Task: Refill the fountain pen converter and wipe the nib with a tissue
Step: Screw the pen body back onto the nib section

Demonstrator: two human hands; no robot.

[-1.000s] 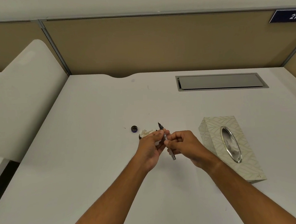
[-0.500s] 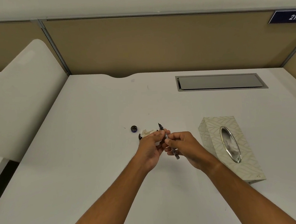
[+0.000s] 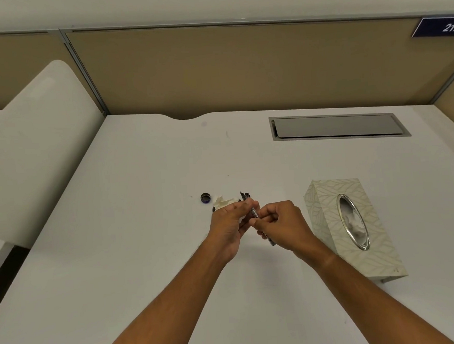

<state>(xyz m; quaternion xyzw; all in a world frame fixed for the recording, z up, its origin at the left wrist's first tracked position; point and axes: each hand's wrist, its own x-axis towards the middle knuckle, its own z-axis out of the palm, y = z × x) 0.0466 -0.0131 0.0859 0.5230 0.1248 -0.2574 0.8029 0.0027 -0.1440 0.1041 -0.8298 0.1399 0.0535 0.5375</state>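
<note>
Head view: both bare hands meet over the middle of the white table (image 3: 117, 233). The left hand (image 3: 231, 225) has its fingers (image 3: 245, 205) pressed around the upper part of the fountain pen (image 3: 254, 213), just below the nib (image 3: 243, 196), which points up and away from the person. The right hand (image 3: 280, 223) curls its fingers round the lower part of the pen, pinching it; the pen's dark tail end sticks out below that hand, tilted toward the person's right. A crumpled tissue (image 3: 224, 201) shows just beyond the left hand's knuckles; it seems tucked against that hand, though whether it is gripped or lying on the table cannot be told. A small dark object peeks out at the tissue's left edge, too hidden to name. Just left of the tissue a small round dark cap (image 3: 205, 197) lies open side up on the table, apart from the hands.

To the right, near the right wrist, a patterned tissue box (image 3: 330, 199) lies with its oval metal-rimmed opening facing up. Farther back a grey rectangular cable hatch (image 3: 338, 126) sits flush in the table. Tan partition panels (image 3: 240, 68) close the far edge and the right corner; a curved white divider (image 3: 30, 148) bounds the left side. The table is open in front of the hands and on the left, and between the forearms toward the near edge.
</note>
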